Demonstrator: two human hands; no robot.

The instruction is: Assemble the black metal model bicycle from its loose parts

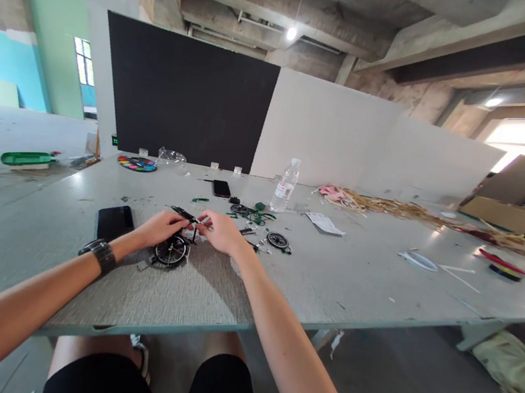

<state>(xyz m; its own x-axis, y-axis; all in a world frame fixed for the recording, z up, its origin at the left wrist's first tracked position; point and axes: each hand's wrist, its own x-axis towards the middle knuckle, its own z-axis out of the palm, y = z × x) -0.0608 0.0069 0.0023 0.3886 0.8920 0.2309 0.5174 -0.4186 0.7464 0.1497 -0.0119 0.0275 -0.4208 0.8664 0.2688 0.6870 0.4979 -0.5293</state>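
My left hand (pixel 159 228) and my right hand (pixel 221 230) meet over the grey table (pixel 328 283), both pinching a small black model bicycle frame (pixel 184 214). Its spoked wheel (pixel 171 251) hangs just below my left hand and rests near the tabletop. More model parts lie beyond my hands: a loose black wheel (pixel 278 240) to the right and a cluster of green and black pieces (pixel 252 212) further back. A black watch (pixel 99 252) is on my left wrist.
A dark phone (pixel 114 222) lies left of my hands, another phone (pixel 221 188) further back. A plastic water bottle (pixel 285 186) stands near the parts. A colourful disc (pixel 137 163), paper slip (pixel 323 222), white ring (pixel 418 260) and straw-like debris (pixel 392 208) are spread around.
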